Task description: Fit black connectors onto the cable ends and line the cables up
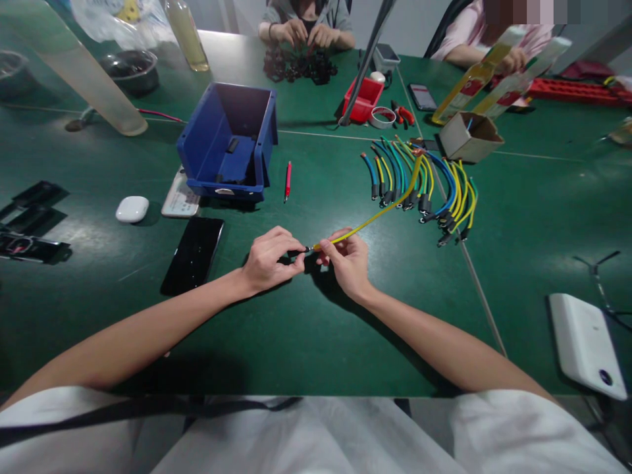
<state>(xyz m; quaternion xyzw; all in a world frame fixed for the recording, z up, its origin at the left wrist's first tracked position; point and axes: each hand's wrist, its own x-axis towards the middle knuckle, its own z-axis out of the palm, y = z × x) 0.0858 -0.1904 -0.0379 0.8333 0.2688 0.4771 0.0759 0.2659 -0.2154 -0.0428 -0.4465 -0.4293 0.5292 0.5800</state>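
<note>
Over the green table (306,329), my right hand (345,260) pinches the near end of a yellow wire (375,217). That wire runs up and right to a bundle of blue, green and yellow wires (424,187) with black end caps. My left hand (269,257) is closed in a pinch on a small black part (299,251) at the tip of the wire. The two hands nearly touch.
A blue bin (230,141) stands behind my hands, a red pen (288,181) beside it. A black phone (193,253), white earbud case (131,209) and black trays (29,224) lie left. A white device (585,345) sits right. A small cardboard box (469,136) and other people's hands (303,33) are further back.
</note>
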